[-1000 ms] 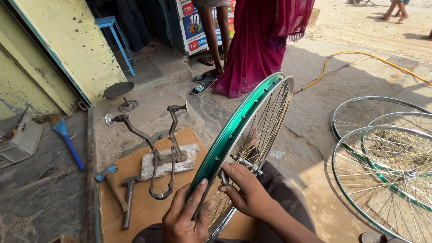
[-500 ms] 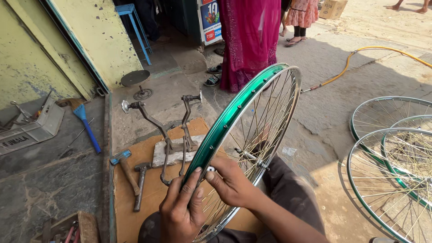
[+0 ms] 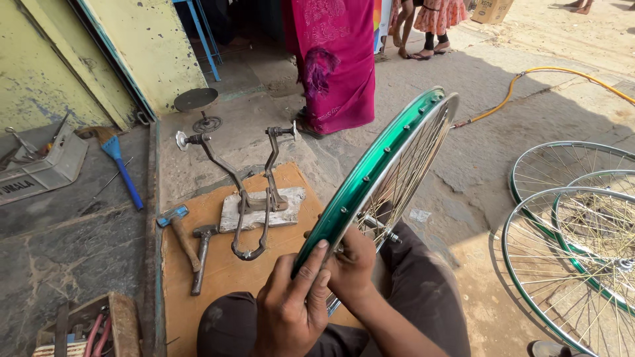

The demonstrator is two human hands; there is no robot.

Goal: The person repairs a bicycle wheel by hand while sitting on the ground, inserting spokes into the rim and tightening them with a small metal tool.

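Item one: green bicycle wheel rim (image 3: 380, 165), spoked, standing upright on edge over my lap, tilted away toward the upper right. My left hand (image 3: 291, 307) grasps its lower outer edge, fingers wrapped over the green band. My right hand (image 3: 350, 261) is closed around the spokes just inside the rim, near the hub; what the fingertips pinch I cannot tell.

Item two: wooden board (image 3: 218, 264), orange-brown, flat on the ground in front of my knees. On it: a metal truing stand (image 3: 254, 198) with two upright arms, fixed to a pale wood block; a blue-headed hammer (image 3: 178, 231); a second, all-metal hammer (image 3: 200, 254) just beside it.

Item three: more spoked wheels (image 3: 575, 225), green-rimmed, lying overlapped on the ground to my right, well apart from my hands.

Item four: blue-handled brush (image 3: 119, 162) on the grey floor to the left, near a grey tray (image 3: 46, 168) of tools.

Item five: a person in a magenta garment (image 3: 334, 59) standing beyond the stand.
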